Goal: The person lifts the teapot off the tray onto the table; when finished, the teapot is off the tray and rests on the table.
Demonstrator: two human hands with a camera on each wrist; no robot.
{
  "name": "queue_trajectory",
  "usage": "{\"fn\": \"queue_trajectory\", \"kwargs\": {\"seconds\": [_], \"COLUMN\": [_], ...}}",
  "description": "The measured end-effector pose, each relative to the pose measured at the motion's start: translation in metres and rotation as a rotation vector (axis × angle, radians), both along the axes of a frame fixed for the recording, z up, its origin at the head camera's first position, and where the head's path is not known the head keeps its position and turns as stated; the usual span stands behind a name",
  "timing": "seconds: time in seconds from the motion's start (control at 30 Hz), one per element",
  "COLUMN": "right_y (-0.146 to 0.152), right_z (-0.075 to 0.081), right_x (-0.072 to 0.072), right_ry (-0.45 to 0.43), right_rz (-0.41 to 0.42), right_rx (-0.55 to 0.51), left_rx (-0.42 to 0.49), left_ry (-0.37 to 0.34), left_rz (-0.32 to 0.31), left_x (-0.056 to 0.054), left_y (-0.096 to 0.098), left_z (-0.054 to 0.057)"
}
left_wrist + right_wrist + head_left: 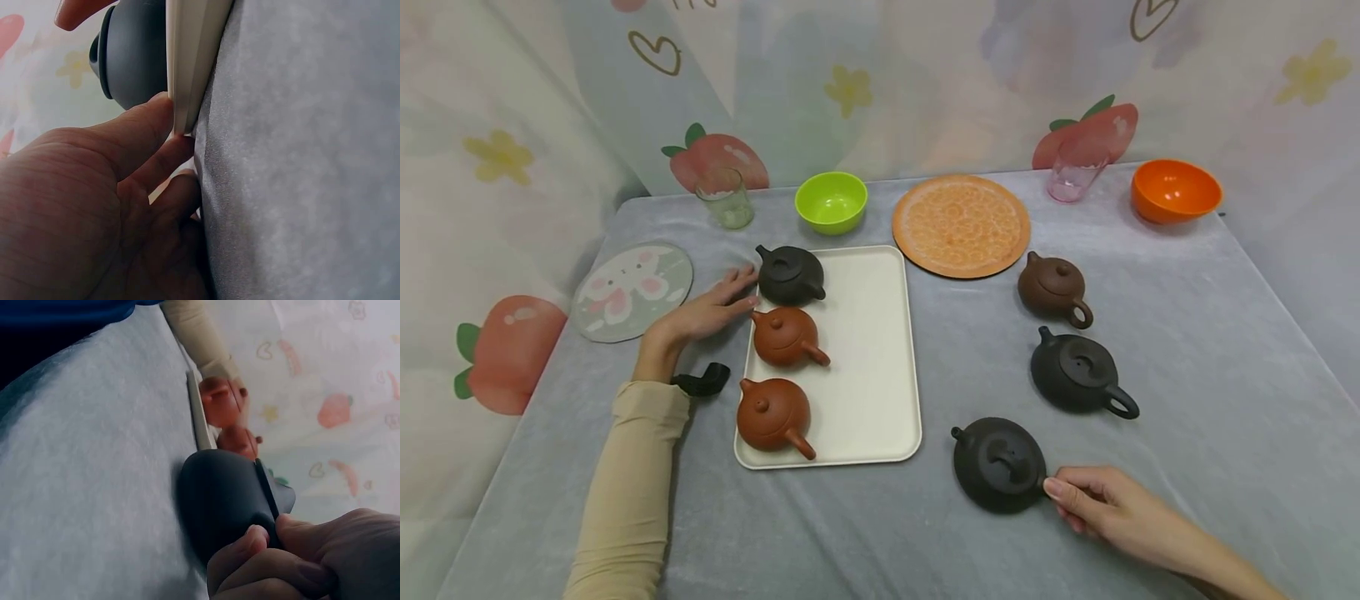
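Observation:
My right hand (1108, 508) pinches the handle of a black teapot (1000, 462), its thumb on top; the handle is mostly hidden by the fingers. The teapot's spout points left toward the cream tray (865, 358). At the tray's left side my left hand (707, 308) touches the edge with thumb and fingertips, and in the left wrist view the thumb (140, 128) meets the rim. Down the tray's left side stand a black teapot (790, 277), a reddish-brown teapot (784, 337) and another reddish-brown teapot (771, 414).
To the right stand a dark brown teapot (1052, 287) and a black teapot (1075, 372). Along the back are a glass (727, 200), green bowl (831, 202), orange round mat (961, 225), pink glass (1072, 175) and orange bowl (1175, 192). A rabbit-print mat (632, 292) lies left.

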State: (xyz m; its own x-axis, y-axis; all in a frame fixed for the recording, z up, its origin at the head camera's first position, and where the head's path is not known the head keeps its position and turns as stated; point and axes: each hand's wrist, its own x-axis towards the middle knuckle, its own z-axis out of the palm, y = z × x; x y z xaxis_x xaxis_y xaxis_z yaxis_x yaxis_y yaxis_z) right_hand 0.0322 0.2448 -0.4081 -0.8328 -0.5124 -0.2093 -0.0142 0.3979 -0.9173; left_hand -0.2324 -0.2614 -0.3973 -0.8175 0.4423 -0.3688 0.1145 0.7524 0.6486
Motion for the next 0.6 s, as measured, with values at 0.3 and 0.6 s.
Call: {"fn": "queue_trajectory", "kwargs": {"seconds": [0.3, 0.6], "right_y": [0.03, 0.074], "right_z": [0.005, 0.005], "right_x": [0.003, 0.007], "right_ry": [-0.101, -0.201], "right_rz": [-0.05, -0.002], "right_rx": [0.089, 0.098], "left_rx": [-0.001, -0.005], "left_ry": [-0.005, -0.001], "left_rz": [0.003, 0.003], "left_x": [0.0, -0.002], "left_y": [-0.002, 0.001], "left_z": [-0.003, -0.003]}}
